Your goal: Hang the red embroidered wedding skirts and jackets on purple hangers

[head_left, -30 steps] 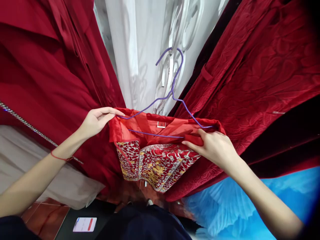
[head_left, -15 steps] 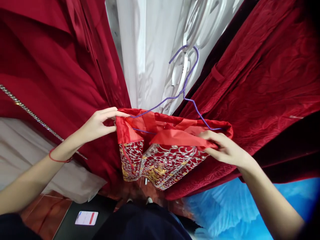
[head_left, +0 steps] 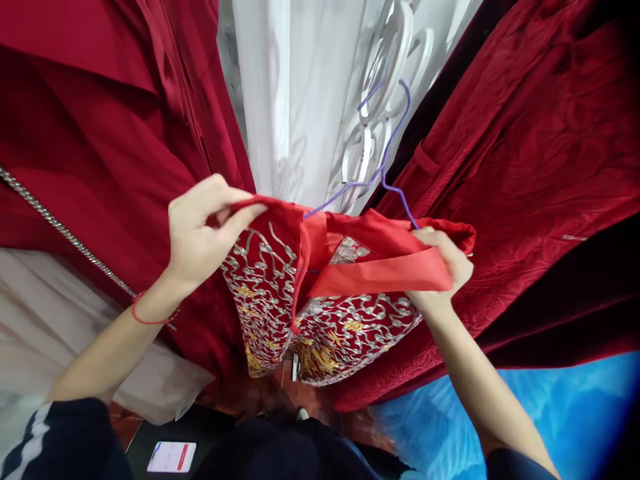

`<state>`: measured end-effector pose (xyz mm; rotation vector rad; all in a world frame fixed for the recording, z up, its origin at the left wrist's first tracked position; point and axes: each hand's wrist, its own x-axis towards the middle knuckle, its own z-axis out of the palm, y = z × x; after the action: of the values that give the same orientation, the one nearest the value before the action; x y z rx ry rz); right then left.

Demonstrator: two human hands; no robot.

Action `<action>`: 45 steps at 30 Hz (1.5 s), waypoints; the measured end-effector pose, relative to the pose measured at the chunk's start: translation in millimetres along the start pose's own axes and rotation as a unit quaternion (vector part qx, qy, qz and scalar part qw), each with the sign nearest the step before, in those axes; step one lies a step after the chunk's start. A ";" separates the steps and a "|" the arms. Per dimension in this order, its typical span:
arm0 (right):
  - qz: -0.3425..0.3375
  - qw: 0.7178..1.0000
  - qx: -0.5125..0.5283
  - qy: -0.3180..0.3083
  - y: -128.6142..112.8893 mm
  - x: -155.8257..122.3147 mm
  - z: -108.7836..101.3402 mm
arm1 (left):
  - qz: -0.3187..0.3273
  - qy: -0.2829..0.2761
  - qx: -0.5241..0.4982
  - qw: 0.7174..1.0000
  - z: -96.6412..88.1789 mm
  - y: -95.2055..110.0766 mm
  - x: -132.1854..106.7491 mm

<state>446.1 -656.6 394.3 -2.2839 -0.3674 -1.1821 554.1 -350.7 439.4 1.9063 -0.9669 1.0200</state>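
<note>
A red garment (head_left: 350,333) with silver and gold embroidery hangs open at the top in front of me, and its smooth red lining (head_left: 380,275) shows. My left hand (head_left: 203,227) is closed, its thumb and fingers pinching the garment's upper left edge. On the other side, my right hand (head_left: 445,263) is closed round the upper right edge, with a flap of lining across its fingers. A purple wire hanger (head_left: 384,170) runs down into the garment, its right arm passing by my right fingers. Its hook is up by a white scrolled metal frame (head_left: 367,150).
Dark red dresses hang at left (head_left: 100,133) and right (head_left: 540,173), near the garment. White fabric (head_left: 305,100) hangs behind. A phone (head_left: 171,457) lies on a dark surface (head_left: 210,417) below left. Blue fabric (head_left: 450,420) spreads at lower right.
My left hand has risen and turned over, now pinching the edge with the embroidered side showing up to it. My right hand has moved slightly up, and the hanger has shifted right.
</note>
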 end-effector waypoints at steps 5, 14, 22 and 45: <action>-0.079 0.987 -0.124 -0.067 5.5 22.9 20.2 | 0.007 -0.037 0.031 0.999 17.7 -11.8 14.3; -0.083 0.975 -0.174 -0.109 33.2 4.9 77.5 | -0.006 -0.116 0.020 0.993 52.0 -50.8 -30.5; -0.077 0.980 -0.169 -0.070 16.4 9.9 90.2 | 0.266 -0.220 0.035 0.938 57.0 -66.4 -30.6; -0.177 0.975 -0.017 -0.131 -20.8 45.1 85.4 | 0.237 -0.130 0.162 0.949 64.4 -47.2 -51.7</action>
<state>519.6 -590.8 397.9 -2.4785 -0.8914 -1.0497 594.3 -372.4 356.0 2.1683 -1.5445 1.2817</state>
